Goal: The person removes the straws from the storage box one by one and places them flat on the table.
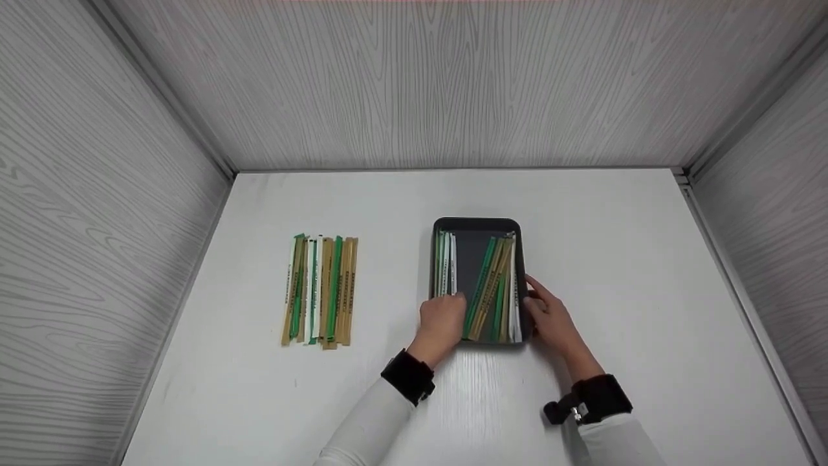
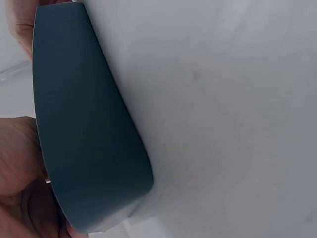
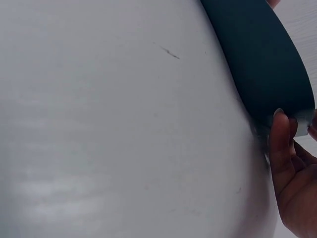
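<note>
A dark tray point(image 1: 475, 224) on the table holds thin paper-wrapped sticks point(image 1: 488, 285) in green, brown and white. My left hand point(image 1: 443, 317) is curled over the tray's front left corner, around the lower ends of the white and green wrapped sticks point(image 1: 447, 259) along the left wall. The tray's front wall point(image 2: 84, 114) hides part of its grip in the left wrist view. From the right, my right hand point(image 1: 553, 320) holds the tray's side near the front corner. In the right wrist view, one of its fingers point(image 3: 280, 139) presses the tray's outer wall.
Left of the tray, a row of several green, white and brown wrapped sticks point(image 1: 320, 291) lies on the white table point(image 1: 601, 239). Grey wood-grain panels point(image 1: 427, 84) stand at the back and both sides. Each wrist wears a black band point(image 1: 601, 398).
</note>
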`<action>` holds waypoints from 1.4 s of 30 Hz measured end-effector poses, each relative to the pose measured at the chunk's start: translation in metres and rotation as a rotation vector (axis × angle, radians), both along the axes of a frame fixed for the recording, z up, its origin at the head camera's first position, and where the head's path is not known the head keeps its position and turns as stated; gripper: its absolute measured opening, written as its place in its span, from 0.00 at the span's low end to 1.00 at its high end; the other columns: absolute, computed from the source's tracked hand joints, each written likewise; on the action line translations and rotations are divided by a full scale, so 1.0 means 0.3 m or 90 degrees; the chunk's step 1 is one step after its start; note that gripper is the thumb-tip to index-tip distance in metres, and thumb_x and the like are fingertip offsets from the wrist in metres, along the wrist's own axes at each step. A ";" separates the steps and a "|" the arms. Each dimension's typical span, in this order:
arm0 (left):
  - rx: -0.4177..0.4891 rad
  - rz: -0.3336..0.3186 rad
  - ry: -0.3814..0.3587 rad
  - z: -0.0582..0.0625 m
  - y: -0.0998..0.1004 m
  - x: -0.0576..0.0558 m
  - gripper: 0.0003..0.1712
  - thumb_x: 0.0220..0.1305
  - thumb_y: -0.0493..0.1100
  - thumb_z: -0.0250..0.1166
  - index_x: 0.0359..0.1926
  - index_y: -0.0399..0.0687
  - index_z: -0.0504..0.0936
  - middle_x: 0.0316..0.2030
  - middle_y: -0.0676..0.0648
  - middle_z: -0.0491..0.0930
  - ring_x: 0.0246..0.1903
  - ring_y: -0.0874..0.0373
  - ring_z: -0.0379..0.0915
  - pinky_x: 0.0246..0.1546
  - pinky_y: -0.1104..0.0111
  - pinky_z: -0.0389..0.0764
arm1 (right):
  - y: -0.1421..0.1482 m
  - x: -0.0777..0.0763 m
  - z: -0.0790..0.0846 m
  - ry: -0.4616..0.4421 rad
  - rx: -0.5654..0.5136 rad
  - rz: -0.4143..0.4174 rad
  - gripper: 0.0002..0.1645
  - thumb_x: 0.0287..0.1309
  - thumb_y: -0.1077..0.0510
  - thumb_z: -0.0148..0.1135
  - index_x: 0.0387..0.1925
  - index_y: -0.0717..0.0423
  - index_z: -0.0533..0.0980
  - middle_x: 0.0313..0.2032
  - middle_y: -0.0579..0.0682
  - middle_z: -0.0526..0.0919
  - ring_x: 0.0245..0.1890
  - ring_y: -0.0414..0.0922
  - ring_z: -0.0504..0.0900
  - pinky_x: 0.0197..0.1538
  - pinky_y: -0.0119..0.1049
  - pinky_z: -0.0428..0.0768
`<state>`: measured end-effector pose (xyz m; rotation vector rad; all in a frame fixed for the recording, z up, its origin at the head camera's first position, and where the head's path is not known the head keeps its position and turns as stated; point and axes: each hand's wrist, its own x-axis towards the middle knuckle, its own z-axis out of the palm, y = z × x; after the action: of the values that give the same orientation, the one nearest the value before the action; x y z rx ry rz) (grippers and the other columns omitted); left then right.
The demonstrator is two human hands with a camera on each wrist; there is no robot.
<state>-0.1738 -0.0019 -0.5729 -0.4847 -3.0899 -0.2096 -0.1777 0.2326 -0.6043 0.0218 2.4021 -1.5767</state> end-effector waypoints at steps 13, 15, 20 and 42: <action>-0.013 0.021 -0.001 0.002 0.021 0.014 0.23 0.53 0.33 0.70 0.53 0.43 0.80 0.22 0.46 0.81 0.21 0.54 0.78 0.15 0.62 0.76 | -0.002 -0.003 0.001 0.026 0.024 0.001 0.31 0.76 0.55 0.45 0.76 0.47 0.55 0.62 0.64 0.69 0.41 0.54 0.77 0.33 0.40 0.78; -0.004 0.020 -0.004 0.001 0.020 0.015 0.22 0.53 0.33 0.70 0.51 0.42 0.80 0.23 0.45 0.81 0.22 0.54 0.79 0.15 0.62 0.76 | -0.003 -0.003 0.001 0.020 0.022 0.000 0.31 0.76 0.55 0.45 0.76 0.47 0.55 0.62 0.64 0.69 0.43 0.54 0.77 0.33 0.40 0.78; 0.054 0.026 -0.047 0.025 0.013 0.011 0.17 0.56 0.31 0.68 0.48 0.40 0.79 0.24 0.44 0.81 0.22 0.52 0.79 0.15 0.62 0.75 | -0.001 -0.004 0.006 0.014 0.018 0.000 0.31 0.76 0.55 0.45 0.76 0.46 0.54 0.63 0.65 0.68 0.46 0.55 0.76 0.34 0.40 0.78; 0.246 0.193 0.006 0.137 -0.321 0.015 0.22 0.64 0.33 0.63 0.59 0.39 0.77 0.41 0.38 0.83 0.34 0.46 0.81 0.27 0.57 0.80 | -0.004 -0.001 0.010 0.022 0.020 0.005 0.31 0.76 0.56 0.44 0.76 0.46 0.54 0.63 0.64 0.69 0.46 0.55 0.78 0.34 0.41 0.79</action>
<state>-0.1692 -0.0983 -0.5320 -0.0054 -2.9479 -0.7698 -0.1778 0.2313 -0.6012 -0.0088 2.4506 -1.5486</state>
